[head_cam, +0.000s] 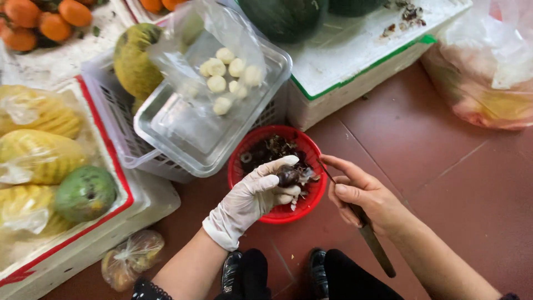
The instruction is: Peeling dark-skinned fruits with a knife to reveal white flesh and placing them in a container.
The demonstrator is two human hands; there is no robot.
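Knife (363, 225) blade mostly hidden behind right hand (363, 197); only thin tip shows near the dark nut (288, 175). Nut half covered by gloved left hand (255, 197) fingers. Basket (302, 203) contents are dark scraps, too small to tell. Oranges (39, 19) cut off at top-left edge, melon (286, 16) at top edge. Pink bag (488, 72) cut by right edge, contents blurred. Shoes (319, 272) partly out of frame at bottom.

Gloved left hand (252, 194) grips a dark water chestnut (288, 175) over the red basket (239, 178); right hand (361, 194) holds a knife (369, 236).
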